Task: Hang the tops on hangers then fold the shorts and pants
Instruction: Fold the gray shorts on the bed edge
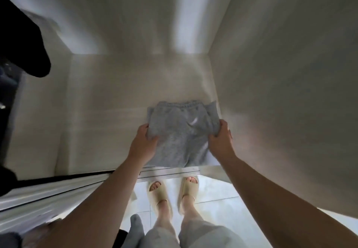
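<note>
Folded grey sweatpants (182,133) with an elastic waistband at the far end lie on the floor of a wardrobe compartment (108,116), close to its right wall. My left hand (144,141) grips the folded bundle's left edge. On the right edge my right hand (220,137) holds the cloth with fingers curled round it. The bundle's near end reaches the wardrobe's front lip.
A dark garment (23,42) hangs at the upper left inside the wardrobe. A sliding-door track (170,172) runs along the front edge. My feet in beige slides (174,195) stand on white tiles. Another grey piece of clothing (135,226) lies near my legs.
</note>
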Available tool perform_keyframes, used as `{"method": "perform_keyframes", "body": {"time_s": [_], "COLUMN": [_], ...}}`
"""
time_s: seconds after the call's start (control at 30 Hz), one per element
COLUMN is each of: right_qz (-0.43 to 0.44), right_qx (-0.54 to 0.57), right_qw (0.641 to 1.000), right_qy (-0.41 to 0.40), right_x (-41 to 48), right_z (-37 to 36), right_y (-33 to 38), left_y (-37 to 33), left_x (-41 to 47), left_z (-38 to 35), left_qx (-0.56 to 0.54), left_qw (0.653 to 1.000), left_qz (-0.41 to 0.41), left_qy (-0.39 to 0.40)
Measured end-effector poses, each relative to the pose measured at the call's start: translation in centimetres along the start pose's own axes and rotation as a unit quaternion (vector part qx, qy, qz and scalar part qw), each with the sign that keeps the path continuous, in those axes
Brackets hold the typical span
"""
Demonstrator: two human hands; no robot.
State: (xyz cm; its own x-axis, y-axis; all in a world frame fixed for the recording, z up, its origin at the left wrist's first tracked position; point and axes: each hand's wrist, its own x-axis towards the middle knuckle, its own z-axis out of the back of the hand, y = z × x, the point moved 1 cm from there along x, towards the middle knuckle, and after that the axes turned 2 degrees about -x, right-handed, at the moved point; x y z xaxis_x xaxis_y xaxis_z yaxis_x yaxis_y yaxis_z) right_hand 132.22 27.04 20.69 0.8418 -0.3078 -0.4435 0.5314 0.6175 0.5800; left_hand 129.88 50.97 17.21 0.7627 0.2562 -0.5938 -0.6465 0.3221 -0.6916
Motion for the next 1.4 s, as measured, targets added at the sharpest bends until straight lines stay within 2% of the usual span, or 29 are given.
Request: {"method": "perform_keyframes", "body": {"time_s": [0.1, 0.17, 0.3, 0.4, 0.6, 0.8, 0.93, 1.03, 1.2, 1.4], "right_qz": [0.016, 0.067, 0.144, 0.190, 0.258, 0.244, 0.263, 0.268, 0.268, 0.268], "right_qx": [-0.156, -0.220, -0.366, -0.434, -0.404, -0.412, -0.437, -0.454, -0.449, -0.443], "right_qw": [0.988, 0.973, 0.913, 0.874, 0.877, 0.877, 0.860, 0.850, 0.852, 0.855], "right_qy": [-0.002, 0.022, 0.104, 0.111, 0.043, 0.032, 0.024, 0.014, -0.004, -0.006], "right_x": [0.1, -0.6, -1.7, -2.0, 0.1, 5.1, 10.6, 14.5, 19.1, 19.6], "right_z": [-1.6, -2.6, -4.6, -5.9, -6.2, -5.8, -5.6, -5.6, -5.9, -6.1], "right_y": [-1.2, -2.6, -6.7, -8.6, -9.3, -6.0, -2.4, 0.1, 3.4, 3.9], "left_y": [1.5, 2.5, 4.8, 5.9, 6.8, 3.1, -0.7, -3.5, -7.1, -7.6], "left_x": [1.0, 0.2, -1.6, -1.3, 0.2, 3.7, 7.7, 11.2, 16.0, 17.2], "left_z": [-1.5, -2.5, -4.4, -5.3, -6.4, -7.1, -7.1, -6.8, -6.2, -5.8], "left_qx": [0.192, 0.298, 0.391, 0.446, 0.452, 0.445, 0.427, 0.437, 0.459, 0.459], "left_qw": [0.981, 0.952, 0.883, 0.847, 0.839, 0.849, 0.862, 0.859, 0.846, 0.846], "left_qz": [0.012, -0.067, -0.261, -0.288, -0.303, -0.283, -0.271, -0.265, -0.268, -0.267], "left_qy": [0.001, -0.018, -0.011, 0.024, 0.004, -0.021, -0.041, -0.043, -0.041, -0.041]}}
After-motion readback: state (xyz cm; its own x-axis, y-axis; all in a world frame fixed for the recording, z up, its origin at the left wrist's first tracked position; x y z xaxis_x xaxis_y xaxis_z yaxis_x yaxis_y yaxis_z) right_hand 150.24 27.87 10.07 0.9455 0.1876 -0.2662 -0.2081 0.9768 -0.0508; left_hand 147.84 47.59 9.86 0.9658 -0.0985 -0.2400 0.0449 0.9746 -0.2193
